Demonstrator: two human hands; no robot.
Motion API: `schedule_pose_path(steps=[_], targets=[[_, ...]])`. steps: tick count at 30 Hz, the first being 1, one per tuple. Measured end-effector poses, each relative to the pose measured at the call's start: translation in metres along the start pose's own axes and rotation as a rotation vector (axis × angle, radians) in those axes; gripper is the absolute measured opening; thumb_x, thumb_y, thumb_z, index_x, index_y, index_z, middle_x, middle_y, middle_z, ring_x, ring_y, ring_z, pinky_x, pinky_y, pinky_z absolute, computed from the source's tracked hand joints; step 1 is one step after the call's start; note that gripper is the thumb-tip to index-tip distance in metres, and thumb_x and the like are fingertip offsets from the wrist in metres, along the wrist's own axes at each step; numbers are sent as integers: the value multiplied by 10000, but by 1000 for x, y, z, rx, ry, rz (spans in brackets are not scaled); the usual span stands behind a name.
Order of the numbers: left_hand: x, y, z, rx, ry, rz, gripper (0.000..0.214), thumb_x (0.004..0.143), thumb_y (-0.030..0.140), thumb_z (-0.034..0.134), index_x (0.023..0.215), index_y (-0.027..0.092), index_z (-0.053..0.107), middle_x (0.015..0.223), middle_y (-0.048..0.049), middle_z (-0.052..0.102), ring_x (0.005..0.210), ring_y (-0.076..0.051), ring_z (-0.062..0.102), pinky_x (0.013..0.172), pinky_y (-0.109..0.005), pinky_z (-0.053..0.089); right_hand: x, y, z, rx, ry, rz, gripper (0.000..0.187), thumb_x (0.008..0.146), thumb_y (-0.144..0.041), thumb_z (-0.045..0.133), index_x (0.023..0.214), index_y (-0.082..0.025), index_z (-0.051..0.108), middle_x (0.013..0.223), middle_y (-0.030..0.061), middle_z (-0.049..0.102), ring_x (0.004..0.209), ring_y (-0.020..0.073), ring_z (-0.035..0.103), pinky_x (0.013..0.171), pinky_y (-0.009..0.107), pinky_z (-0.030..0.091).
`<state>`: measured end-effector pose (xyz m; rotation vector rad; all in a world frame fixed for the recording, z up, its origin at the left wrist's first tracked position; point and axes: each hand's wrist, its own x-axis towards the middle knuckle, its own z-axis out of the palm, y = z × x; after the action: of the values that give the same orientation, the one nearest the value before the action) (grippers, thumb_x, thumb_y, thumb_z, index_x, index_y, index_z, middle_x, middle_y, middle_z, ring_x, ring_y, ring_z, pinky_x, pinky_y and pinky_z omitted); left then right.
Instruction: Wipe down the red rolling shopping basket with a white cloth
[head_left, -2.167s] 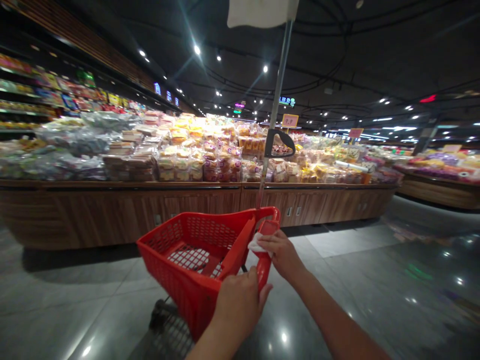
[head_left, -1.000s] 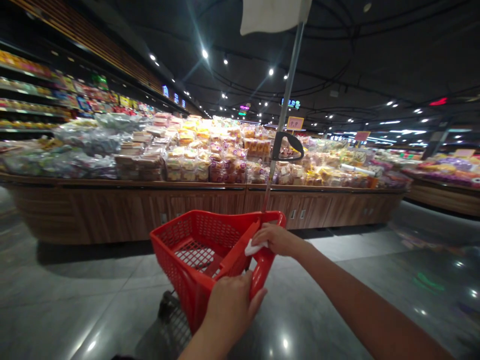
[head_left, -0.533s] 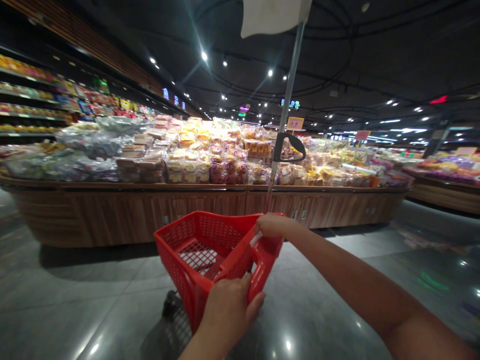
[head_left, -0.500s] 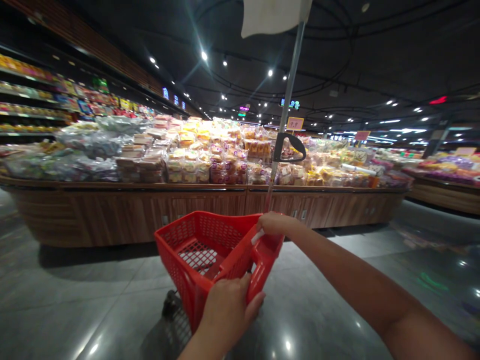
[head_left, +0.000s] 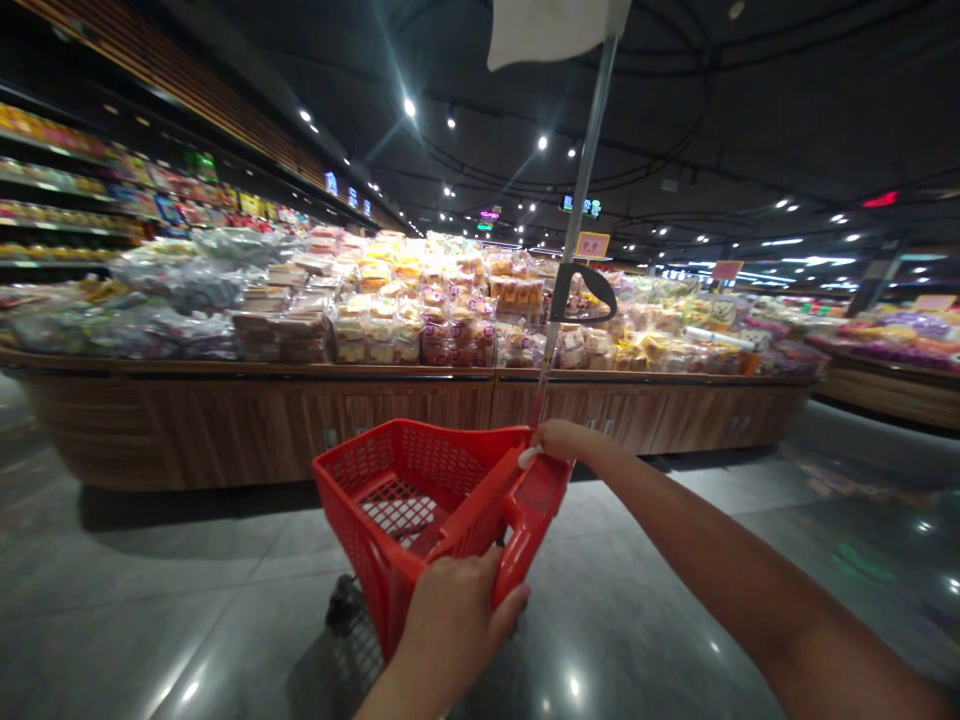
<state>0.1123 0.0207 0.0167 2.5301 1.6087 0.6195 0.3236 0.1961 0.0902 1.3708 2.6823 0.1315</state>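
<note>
A red plastic shopping cart basket [head_left: 390, 475] stands in front of me on the store floor, with nothing inside it. My left hand [head_left: 457, 615] grips the near end of its red handle bar. My right hand [head_left: 566, 440] is stretched to the far end of the handle, fingers closed on a small white cloth [head_left: 528, 457] pressed against the red plastic at the foot of a metal pole [head_left: 577, 215]. The pole rises from the cart, carries a black hook-shaped holder [head_left: 581, 292] and ends in a white flag [head_left: 551, 28] at the top.
A long wooden display counter [head_left: 405, 405] piled with packaged breads and cakes runs across ahead of the cart. Shelves of goods [head_left: 82, 190] line the left wall. Another counter [head_left: 889, 385] stands at the right. Grey glossy floor tiles [head_left: 150, 600] lie around the cart.
My right hand has slid with the white cloth along the handle, from its middle up to the far end beside the pole. My left hand has kept its grip.
</note>
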Motion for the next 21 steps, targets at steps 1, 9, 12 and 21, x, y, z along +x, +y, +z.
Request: schedule_pose_path(steps=[1, 9, 12, 21], targets=[[0, -1, 0, -3, 4, 4, 329, 841, 469, 428, 972, 226, 607, 855, -58, 705, 845, -249, 644, 753, -356, 458, -4, 3, 3, 15, 17, 19, 279, 761, -23, 486, 855, -142, 722, 856, 77, 722, 721, 150, 637, 626, 191, 418], [-2, -4, -5, 20, -13, 5, 334, 836, 483, 433, 991, 242, 606, 865, -44, 709, 818, -257, 642, 716, -360, 446, -50, -2, 25, 103, 308, 146, 335, 908, -212, 396, 790, -169, 707, 777, 54, 698, 739, 160, 601, 679, 244, 406], [-2, -5, -5, 27, -15, 1, 348, 838, 496, 426, 982, 238, 611, 872, -45, 707, 826, -247, 638, 719, -344, 438, -59, 0, 39, 214, 502, 109, 306, 853, -124, 426, 830, -214, 717, 834, 14, 713, 804, 165, 596, 749, 264, 422], [3, -2, -3, 67, -7, 17, 397, 856, 496, 392, 1046, 219, 605, 863, -58, 706, 811, -255, 641, 713, -365, 452, -87, -83, 135, 379, 1114, 34, 664, 734, 15, 358, 1343, -243, 424, 1306, 65, 526, 1036, 216, 496, 860, 421, 446]])
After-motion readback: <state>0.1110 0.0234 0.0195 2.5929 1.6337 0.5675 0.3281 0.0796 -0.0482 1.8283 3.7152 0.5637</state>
